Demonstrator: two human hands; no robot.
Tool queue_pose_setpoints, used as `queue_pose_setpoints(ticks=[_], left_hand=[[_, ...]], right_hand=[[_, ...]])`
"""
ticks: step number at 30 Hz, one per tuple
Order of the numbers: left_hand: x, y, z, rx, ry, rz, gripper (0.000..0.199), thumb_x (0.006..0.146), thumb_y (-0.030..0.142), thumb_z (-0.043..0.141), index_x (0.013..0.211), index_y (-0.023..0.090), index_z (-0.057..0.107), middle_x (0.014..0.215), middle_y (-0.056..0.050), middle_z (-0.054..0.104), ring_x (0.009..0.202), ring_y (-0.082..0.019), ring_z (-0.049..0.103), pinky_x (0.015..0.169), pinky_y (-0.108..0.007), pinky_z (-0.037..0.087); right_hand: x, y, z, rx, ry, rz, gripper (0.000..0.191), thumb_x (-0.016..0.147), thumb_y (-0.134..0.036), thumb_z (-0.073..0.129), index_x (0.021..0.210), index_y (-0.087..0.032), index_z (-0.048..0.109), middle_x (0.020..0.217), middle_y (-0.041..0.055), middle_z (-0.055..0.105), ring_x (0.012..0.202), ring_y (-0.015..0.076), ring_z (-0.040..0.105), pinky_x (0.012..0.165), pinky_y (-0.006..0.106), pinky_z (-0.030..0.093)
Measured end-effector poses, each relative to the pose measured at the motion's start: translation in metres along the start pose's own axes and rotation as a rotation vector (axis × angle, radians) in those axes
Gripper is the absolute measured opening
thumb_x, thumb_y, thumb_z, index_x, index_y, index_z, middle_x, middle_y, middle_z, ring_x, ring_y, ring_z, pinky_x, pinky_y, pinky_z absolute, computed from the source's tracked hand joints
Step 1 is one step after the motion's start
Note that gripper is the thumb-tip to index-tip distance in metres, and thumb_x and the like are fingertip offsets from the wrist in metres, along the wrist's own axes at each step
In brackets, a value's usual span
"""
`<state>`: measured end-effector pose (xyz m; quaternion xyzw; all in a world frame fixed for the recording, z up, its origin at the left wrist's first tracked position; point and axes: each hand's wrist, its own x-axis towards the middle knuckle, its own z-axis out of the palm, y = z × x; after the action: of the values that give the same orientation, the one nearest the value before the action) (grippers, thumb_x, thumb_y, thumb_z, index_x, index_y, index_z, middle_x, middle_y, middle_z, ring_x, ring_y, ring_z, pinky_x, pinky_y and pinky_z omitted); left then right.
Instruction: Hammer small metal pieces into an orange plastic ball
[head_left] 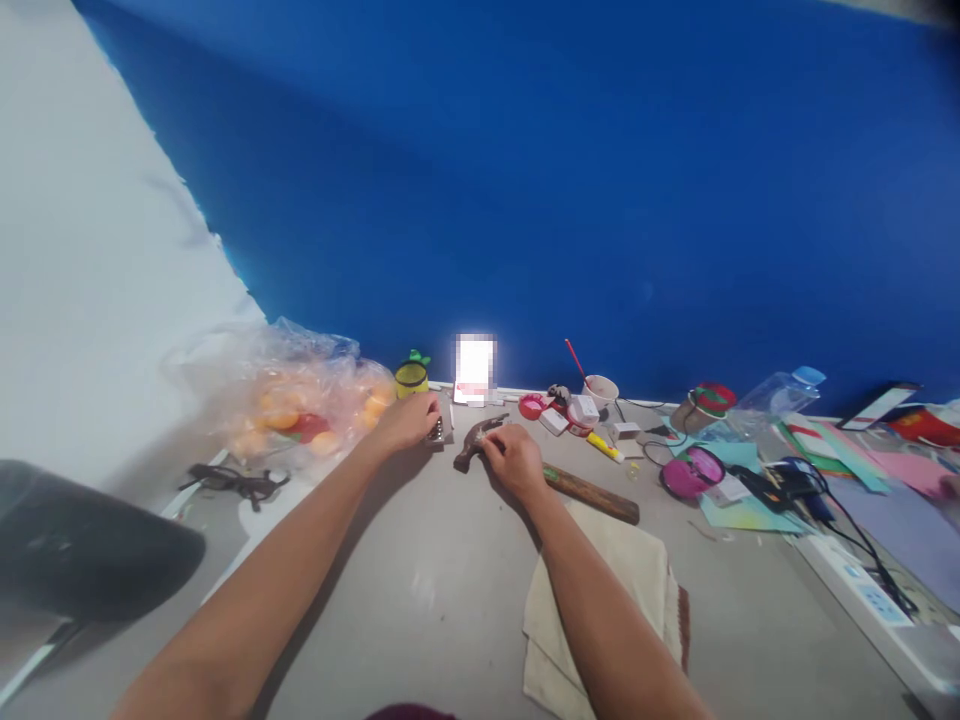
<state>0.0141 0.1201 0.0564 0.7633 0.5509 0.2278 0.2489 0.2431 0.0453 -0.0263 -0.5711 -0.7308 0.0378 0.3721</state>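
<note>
A claw hammer (592, 492) with a dark metal head and worn wooden handle lies on the grey table, handle toward the right. My right hand (516, 458) is closed over its neck, fingertips at the head, where a small pale spot shows that I cannot make out. To the left, my left hand (411, 420) has its fingers bent together on a small silvery object with dark spots (436, 431), partly hidden by the fingers. Under my right forearm lies a folded beige cloth (600, 570) with a brown edge.
A bright phone-like screen (475, 372) stands against the blue wall. Left are a plastic bag of orange balls (300, 410), glasses (236, 482) and a dark cylinder (90, 540). Right are a yellow tube (604, 446), a white cup (601, 390), coloured papers (840, 455) and a power strip (862, 580).
</note>
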Motion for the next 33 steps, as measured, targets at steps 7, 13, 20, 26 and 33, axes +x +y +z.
queue_pose_setpoints(ticks=[7, 13, 20, 26, 33], left_hand=[[-0.051, 0.006, -0.004, -0.843, 0.020, -0.174, 0.013, 0.069, 0.026, 0.078, 0.070, 0.017, 0.070, 0.073, -0.005, 0.070, 0.057, -0.012, 0.053, 0.050, -0.023, 0.035], [-0.086, 0.007, 0.021, -1.366, -0.170, -0.291, 0.033, 0.071, 0.033, 0.092, 0.079, 0.013, 0.067, 0.075, -0.002, 0.063, 0.057, -0.006, 0.051, 0.046, -0.016, 0.034], [-0.096, -0.008, 0.040, -1.670, -0.181, -0.303, 0.031, 0.074, 0.025, 0.093, 0.088, 0.012, 0.069, 0.076, 0.001, 0.057, 0.059, -0.006, 0.050, 0.046, -0.015, 0.040], [-0.103, -0.010, 0.041, -1.656, -0.322, -0.247, 0.023, 0.078, 0.019, 0.088, 0.083, 0.010, 0.068, 0.089, -0.006, 0.064, 0.062, -0.007, 0.053, 0.046, -0.015, 0.041], [-0.105, -0.008, 0.049, -1.578, -0.454, -0.229, 0.021, 0.084, 0.024, 0.084, 0.085, 0.009, 0.069, 0.072, -0.004, 0.059, 0.059, -0.008, 0.050, 0.047, -0.015, 0.038]], right_hand=[[0.001, -0.004, -0.007, 0.031, 0.014, 0.018, 0.018, 0.097, -0.028, 0.066, 0.082, -0.022, 0.073, 0.085, 0.0057, 0.073, 0.087, 0.0229, 0.067, 0.082, 0.034, 0.048], [0.009, -0.054, -0.019, 0.247, 0.067, 0.006, 0.019, 0.098, -0.027, 0.060, 0.084, -0.022, 0.073, 0.085, 0.0044, 0.075, 0.080, 0.0203, 0.067, 0.076, 0.032, 0.052], [0.029, -0.112, -0.034, 0.462, -0.253, 0.049, 0.010, 0.085, -0.020, 0.073, 0.094, -0.022, 0.077, 0.090, 0.0017, 0.077, 0.078, 0.0170, 0.067, 0.077, 0.031, 0.054], [0.050, -0.125, -0.128, 1.045, -0.158, 0.128, 0.022, 0.090, -0.043, 0.079, 0.097, -0.021, 0.077, 0.083, 0.0010, 0.075, 0.061, 0.0104, 0.059, 0.056, 0.026, 0.050], [0.081, -0.134, -0.250, 1.100, 0.299, -0.132, 0.019, 0.093, -0.045, 0.080, 0.092, -0.026, 0.075, 0.079, -0.0032, 0.067, 0.054, 0.0048, 0.049, 0.048, 0.022, 0.035]])
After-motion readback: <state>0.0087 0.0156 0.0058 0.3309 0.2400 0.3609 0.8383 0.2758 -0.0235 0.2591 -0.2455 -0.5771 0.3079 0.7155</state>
